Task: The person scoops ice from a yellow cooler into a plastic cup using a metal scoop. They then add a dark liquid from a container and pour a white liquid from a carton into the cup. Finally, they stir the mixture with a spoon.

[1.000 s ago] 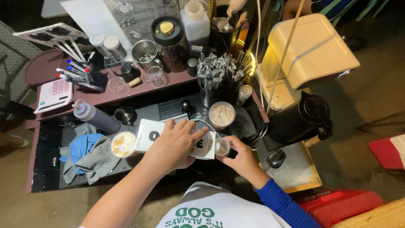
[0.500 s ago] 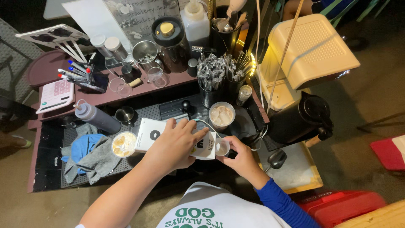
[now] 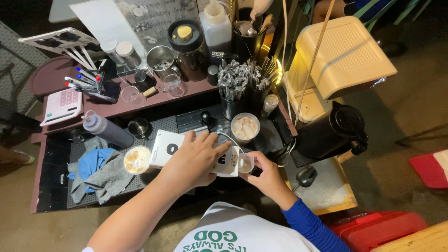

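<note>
The desk [image 3: 191, 122] spreads in front of me, dark mats below and a reddish upper ledge at 12 o'clock. At 2 o'clock from my hands sits a black kettle [image 3: 332, 131], with a cream crate [image 3: 343, 56] beyond it. My left hand [image 3: 195, 159] lies over a white carton [image 3: 173, 148], its grip clenched around the carton, which is tipped on its side with its end toward 3 o'clock. Just there, my right hand [image 3: 267, 173] has its grip closed on a small clear cup [image 3: 245, 164], held touching the carton's end. At 12 o'clock from that cup stands a cup of ice [image 3: 245, 127]. At 9 o'clock from the carton rests a cup of pale cream drink [image 3: 137, 159], beside grey and blue cloths [image 3: 99, 170] and a squeeze bottle [image 3: 108, 130].
</note>
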